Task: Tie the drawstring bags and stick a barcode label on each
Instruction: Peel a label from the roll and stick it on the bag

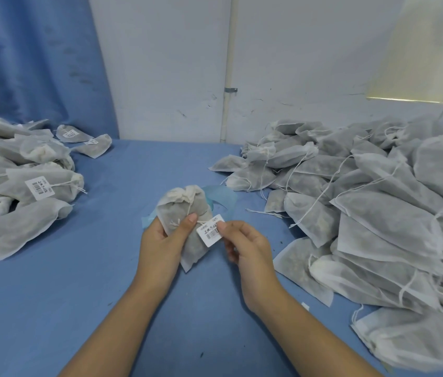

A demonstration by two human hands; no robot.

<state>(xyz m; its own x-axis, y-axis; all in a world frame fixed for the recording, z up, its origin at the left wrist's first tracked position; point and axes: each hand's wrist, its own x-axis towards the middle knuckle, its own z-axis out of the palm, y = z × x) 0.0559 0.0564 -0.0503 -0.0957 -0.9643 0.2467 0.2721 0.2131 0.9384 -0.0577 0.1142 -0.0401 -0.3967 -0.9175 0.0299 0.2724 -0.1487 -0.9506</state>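
A small white drawstring bag (185,208) with dark filling is held upright above the middle of the blue table. Its neck is gathered and tied at the top. My left hand (164,240) grips the bag from the left, thumb across its front. My right hand (244,246) pinches a white barcode label (210,230) by its right edge; the label lies against the bag's right side.
A big heap of unlabelled bags (378,213) with loose strings fills the right side. A pile of labelled bags (24,180) lies at the left. A light-blue backing strip (221,197) lies behind the held bag. A wall and blue curtain stand behind the table (79,281).
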